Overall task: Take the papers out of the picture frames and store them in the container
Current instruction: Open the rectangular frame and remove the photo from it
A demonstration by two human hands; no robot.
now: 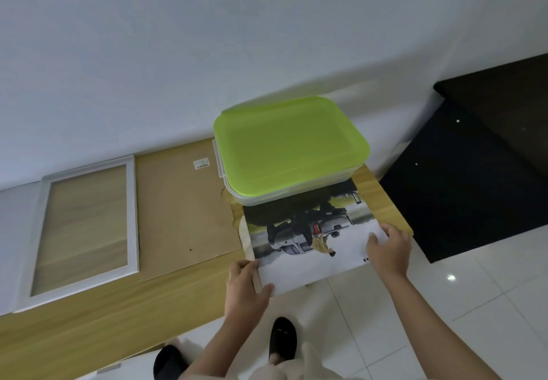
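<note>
A printed paper (311, 249) showing a vehicle and a person lies at the wooden table's near right corner, its near edge sticking out past the table. My left hand (246, 287) pinches its near left corner. My right hand (388, 249) grips its right edge. The paper's far edge sits under or against a clear container (255, 198) with a shut green lid (290, 148). A white picture frame (132, 216) lies flat at the left, wood showing through it. Its brown backing board (184, 210) lies beside it.
The wooden table (118, 314) stands against a white wall. A black cabinet (474, 178) sits to the right. White floor tiles (444, 305) and my dark slippers (283, 338) are below the table edge.
</note>
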